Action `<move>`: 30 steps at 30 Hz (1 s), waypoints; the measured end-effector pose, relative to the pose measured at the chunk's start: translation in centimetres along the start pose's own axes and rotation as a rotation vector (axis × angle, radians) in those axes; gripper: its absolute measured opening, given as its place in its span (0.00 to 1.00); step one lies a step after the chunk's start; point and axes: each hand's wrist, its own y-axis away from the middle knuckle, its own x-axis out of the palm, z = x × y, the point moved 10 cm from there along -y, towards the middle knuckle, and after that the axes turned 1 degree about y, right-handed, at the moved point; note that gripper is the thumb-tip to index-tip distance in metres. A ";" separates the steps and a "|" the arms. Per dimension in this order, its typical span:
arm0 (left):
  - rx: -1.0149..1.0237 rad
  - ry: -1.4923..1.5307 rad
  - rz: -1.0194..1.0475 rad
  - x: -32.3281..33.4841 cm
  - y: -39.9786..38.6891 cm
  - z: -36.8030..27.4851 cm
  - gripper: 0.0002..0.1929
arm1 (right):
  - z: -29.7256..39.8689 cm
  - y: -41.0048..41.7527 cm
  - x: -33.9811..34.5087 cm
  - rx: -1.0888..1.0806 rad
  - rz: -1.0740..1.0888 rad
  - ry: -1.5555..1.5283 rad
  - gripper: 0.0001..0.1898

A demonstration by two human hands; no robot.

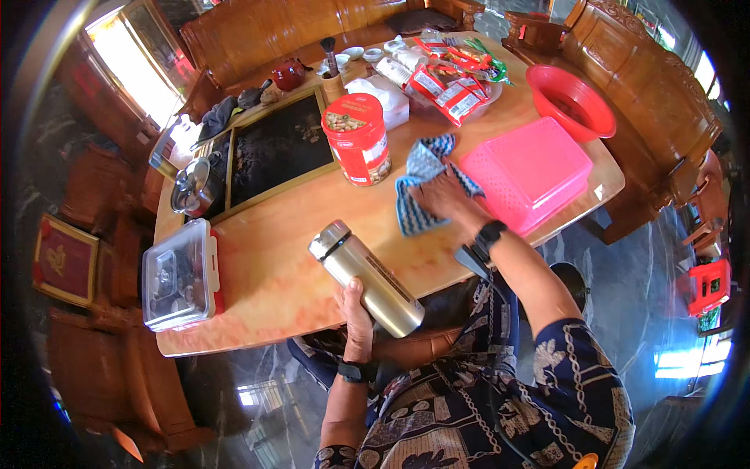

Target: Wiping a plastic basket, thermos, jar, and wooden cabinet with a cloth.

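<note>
A steel vacuum flask (375,281) with a shiny lid is tilted in my left hand (354,311), over the table's near edge. My thumb lies along its side, and the rest of the grip is partly hidden behind it. On the tabletop my right hand (442,196) presses down on a blue and dark striped cloth (422,176), which is bunched and folded under the fingers. Close to the cloth stands a red snack tub (356,140). On its other side a pink plastic basket (527,167) lies upside down, near my right wrist.
Across the stone-topped table (263,275) are a clear-lidded box (180,278), a tea tray (281,149), a pot (196,184), a tissue pack (381,99), snack packets (454,88) and a red basin (568,102). Carved wooden seats (638,82) stand around it.
</note>
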 end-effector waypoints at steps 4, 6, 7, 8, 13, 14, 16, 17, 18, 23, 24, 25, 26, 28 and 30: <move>-0.037 0.063 -0.011 -0.3 0.3 0.9 0.28 | 2.5 10.0 -3.4 -0.283 -0.289 -0.164 0.24; -0.010 0.062 -0.035 0.1 0.4 0.6 0.30 | 3.2 13.5 -3.9 -0.300 -0.250 -0.188 0.25; 0.018 0.060 -0.060 0.0 0.5 0.2 0.31 | 3.4 14.2 -3.7 -0.318 -0.209 -0.214 0.27; 0.016 0.060 -0.056 0.2 0.5 0.1 0.31 | 3.0 14.3 -3.7 -0.313 -0.211 -0.214 0.27; 0.024 -0.028 0.004 1.7 1.1 -1.5 0.31 | 1.4 11.7 -2.0 -0.258 -0.133 -0.150 0.31; 0.026 -0.035 -0.002 1.1 1.1 -1.4 0.31 | 1.3 10.3 -2.1 -0.247 -0.169 -0.137 0.32; 0.081 -0.136 0.010 0.3 1.0 -0.8 0.30 | -0.1 6.6 -1.5 -0.219 -0.217 -0.134 0.31; 0.088 -0.145 0.001 0.0 1.0 -1.0 0.30 | -0.2 4.8 -1.6 -0.205 -0.272 -0.113 0.30; 0.099 -0.200 -0.036 -0.1 1.1 -1.2 0.30 | -0.6 3.4 -2.2 -0.180 -0.327 -0.084 0.30; -0.072 -0.192 0.084 1.2 1.1 1.3 0.33 | -2.8 -3.9 -2.0 -0.006 -0.287 -0.040 0.29; -0.069 -0.192 0.088 1.1 0.8 1.6 0.33 | -3.6 -5.4 -1.5 0.042 -0.270 -0.011 0.28; -0.066 -0.160 0.135 1.6 0.7 1.7 0.33 | -4.4 -7.0 -1.0 0.078 -0.214 0.082 0.28; -0.062 -0.134 0.173 2.0 0.7 1.4 0.33 | -4.0 -7.8 -1.2 0.074 -0.216 0.079 0.28; -0.027 -0.142 0.154 2.3 0.7 0.7 0.33 | -2.9 -8.1 -2.8 -0.028 -0.326 0.012 0.24; 0.006 -0.158 0.125 2.7 0.8 -0.9 0.33 | -1.5 -7.5 -3.6 -0.046 -0.327 0.036 0.23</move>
